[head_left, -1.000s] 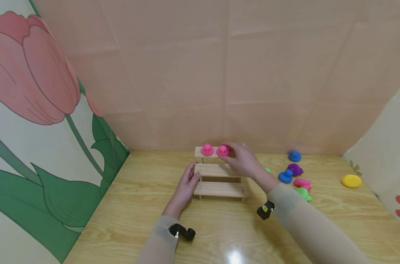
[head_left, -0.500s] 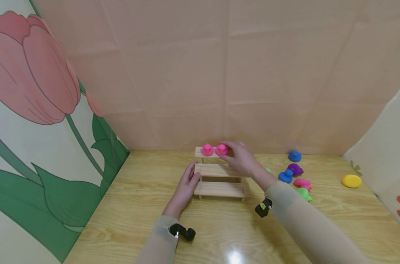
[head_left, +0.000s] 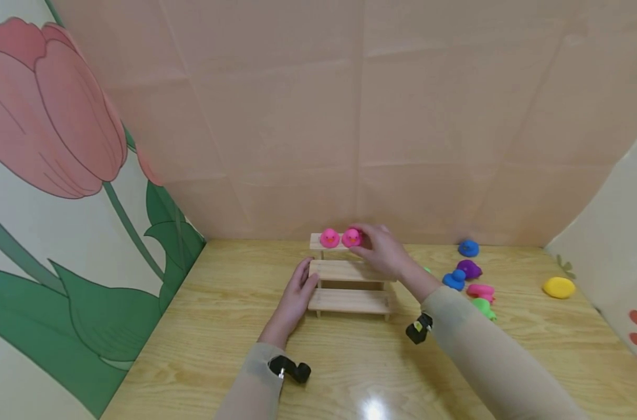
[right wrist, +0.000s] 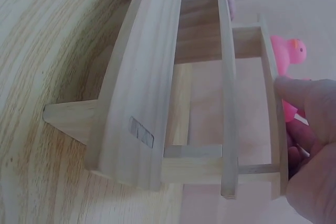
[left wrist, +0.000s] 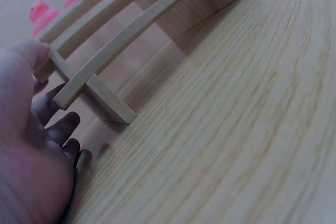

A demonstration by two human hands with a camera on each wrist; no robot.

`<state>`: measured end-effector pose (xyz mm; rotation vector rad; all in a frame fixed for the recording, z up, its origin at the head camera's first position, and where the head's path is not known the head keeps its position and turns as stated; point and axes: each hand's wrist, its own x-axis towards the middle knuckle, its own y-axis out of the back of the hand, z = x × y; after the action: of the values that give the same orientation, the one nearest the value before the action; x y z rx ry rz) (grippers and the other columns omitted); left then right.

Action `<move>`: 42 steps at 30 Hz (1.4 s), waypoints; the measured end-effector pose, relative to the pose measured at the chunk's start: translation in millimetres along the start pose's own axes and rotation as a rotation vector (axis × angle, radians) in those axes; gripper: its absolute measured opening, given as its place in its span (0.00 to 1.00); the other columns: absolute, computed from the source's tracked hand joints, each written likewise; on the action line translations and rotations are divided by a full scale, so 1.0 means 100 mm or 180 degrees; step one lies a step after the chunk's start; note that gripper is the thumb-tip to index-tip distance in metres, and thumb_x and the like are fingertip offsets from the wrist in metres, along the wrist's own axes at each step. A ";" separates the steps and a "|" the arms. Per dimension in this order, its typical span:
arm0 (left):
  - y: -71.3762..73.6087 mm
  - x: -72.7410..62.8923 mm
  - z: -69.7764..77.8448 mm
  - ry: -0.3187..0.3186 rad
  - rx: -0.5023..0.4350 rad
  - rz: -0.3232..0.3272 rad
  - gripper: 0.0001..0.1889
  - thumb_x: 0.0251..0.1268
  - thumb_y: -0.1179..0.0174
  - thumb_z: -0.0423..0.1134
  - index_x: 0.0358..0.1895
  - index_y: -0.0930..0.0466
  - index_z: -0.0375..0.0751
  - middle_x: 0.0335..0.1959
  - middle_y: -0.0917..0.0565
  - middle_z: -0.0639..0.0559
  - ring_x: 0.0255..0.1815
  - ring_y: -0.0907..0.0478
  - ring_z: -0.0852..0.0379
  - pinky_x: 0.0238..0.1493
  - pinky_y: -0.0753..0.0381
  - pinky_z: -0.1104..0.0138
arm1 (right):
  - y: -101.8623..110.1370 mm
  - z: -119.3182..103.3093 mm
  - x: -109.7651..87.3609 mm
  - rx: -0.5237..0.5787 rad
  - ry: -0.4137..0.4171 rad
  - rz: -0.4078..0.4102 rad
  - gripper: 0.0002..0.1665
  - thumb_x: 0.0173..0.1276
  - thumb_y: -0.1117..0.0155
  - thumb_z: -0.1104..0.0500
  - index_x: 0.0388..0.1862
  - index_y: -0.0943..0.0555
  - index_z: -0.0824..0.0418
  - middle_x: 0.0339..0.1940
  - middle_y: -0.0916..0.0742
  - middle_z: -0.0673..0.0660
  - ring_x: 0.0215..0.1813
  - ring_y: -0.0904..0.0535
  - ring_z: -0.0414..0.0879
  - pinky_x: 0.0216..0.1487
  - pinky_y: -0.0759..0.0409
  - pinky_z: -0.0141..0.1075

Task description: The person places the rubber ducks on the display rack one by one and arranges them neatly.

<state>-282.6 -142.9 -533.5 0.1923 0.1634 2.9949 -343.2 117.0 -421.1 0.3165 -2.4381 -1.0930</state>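
A small wooden three-tier stand [head_left: 348,300] is upright on the table. My left hand [head_left: 295,296] grips its left end, the thumb [left wrist: 32,52] against the middle tier and the other fingers curled behind. On the top tier, two pink rubber ducks face forward side by side. The left duck [head_left: 329,238] sits untouched. My right hand [head_left: 385,254] pinches the right duck [head_left: 351,237] between thumb and fingers, close beside the first. In the right wrist view, that hand covers most of the held duck. Nothing sits on the two lower tiers.
To the right on the wooden table [head_left: 219,350] lie several more rubber ducks: blue [head_left: 468,248], purple [head_left: 470,269], pink [head_left: 481,291] and green [head_left: 485,308]. A yellow one [head_left: 559,287] is near the right wall. A beige sheet [head_left: 297,116] hangs close behind the stand.
My right hand has shifted slightly left, bringing the pinched pink duck closer to the other one on the top tier. My left hand and the stand have not moved.
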 end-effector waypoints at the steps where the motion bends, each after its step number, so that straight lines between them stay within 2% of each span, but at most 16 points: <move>1: 0.00 0.00 0.00 -0.0017 -0.0003 -0.0001 0.34 0.90 0.46 0.57 0.90 0.42 0.55 0.88 0.37 0.41 0.88 0.41 0.43 0.86 0.40 0.46 | 0.00 0.00 0.00 0.0002 0.0009 -0.0006 0.33 0.78 0.23 0.57 0.77 0.21 0.64 0.64 0.12 0.63 0.63 0.23 0.61 0.68 0.22 0.59; 9: 0.01 -0.01 0.00 -0.0012 -0.0011 -0.0024 0.34 0.91 0.47 0.57 0.90 0.42 0.56 0.88 0.37 0.42 0.88 0.40 0.44 0.86 0.39 0.48 | 0.01 0.03 -0.01 0.0167 -0.0021 0.0003 0.42 0.74 0.21 0.60 0.82 0.27 0.67 0.71 0.16 0.67 0.72 0.25 0.68 0.78 0.30 0.64; 12: 0.01 0.00 0.01 0.0001 0.0012 -0.0018 0.34 0.90 0.46 0.58 0.90 0.42 0.57 0.88 0.37 0.43 0.87 0.40 0.45 0.86 0.38 0.48 | 0.05 0.04 -0.06 0.0274 -0.0039 0.0103 0.42 0.74 0.21 0.62 0.82 0.28 0.67 0.74 0.18 0.70 0.74 0.27 0.69 0.77 0.29 0.66; 18: 0.01 0.01 0.02 -0.0035 0.0031 0.0001 0.34 0.90 0.46 0.58 0.89 0.42 0.56 0.88 0.37 0.42 0.88 0.41 0.43 0.86 0.40 0.46 | 0.18 0.07 -0.25 0.0233 0.0038 0.0356 0.39 0.76 0.22 0.62 0.82 0.26 0.65 0.73 0.19 0.71 0.67 0.23 0.70 0.65 0.18 0.63; 22: 0.02 0.02 0.03 -0.0037 0.0033 0.0012 0.34 0.90 0.45 0.57 0.89 0.41 0.55 0.88 0.38 0.42 0.88 0.41 0.43 0.87 0.41 0.46 | 0.26 0.12 -0.39 0.0208 -0.0008 0.0430 0.39 0.77 0.23 0.62 0.83 0.27 0.63 0.75 0.20 0.70 0.69 0.24 0.69 0.67 0.19 0.65; 29: 0.02 0.00 0.05 -0.0023 0.0010 0.0008 0.34 0.90 0.46 0.57 0.90 0.42 0.56 0.88 0.38 0.41 0.88 0.41 0.43 0.86 0.40 0.46 | 0.37 0.23 -0.62 0.0214 -0.0119 0.0472 0.38 0.79 0.25 0.60 0.82 0.28 0.66 0.75 0.21 0.71 0.74 0.26 0.69 0.74 0.25 0.66; 34: 0.02 -0.01 0.05 -0.0013 0.0008 0.0001 0.34 0.90 0.46 0.57 0.90 0.43 0.57 0.89 0.39 0.42 0.88 0.42 0.43 0.86 0.40 0.46 | 0.44 0.29 -0.80 0.0193 -0.0268 0.0476 0.36 0.83 0.29 0.56 0.83 0.29 0.65 0.77 0.22 0.70 0.75 0.26 0.69 0.75 0.26 0.67; 42: 0.02 0.00 0.05 -0.0039 0.0027 0.0013 0.34 0.90 0.46 0.57 0.90 0.42 0.57 0.88 0.38 0.42 0.88 0.41 0.43 0.86 0.40 0.46 | 0.52 0.47 -1.02 0.0106 -0.0386 0.0498 0.38 0.84 0.30 0.55 0.83 0.31 0.67 0.77 0.23 0.73 0.73 0.26 0.72 0.72 0.25 0.69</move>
<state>-282.0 -144.3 -528.2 0.2123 0.1745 2.9970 -278.5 220.3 -440.3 0.0694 -2.5406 -1.0317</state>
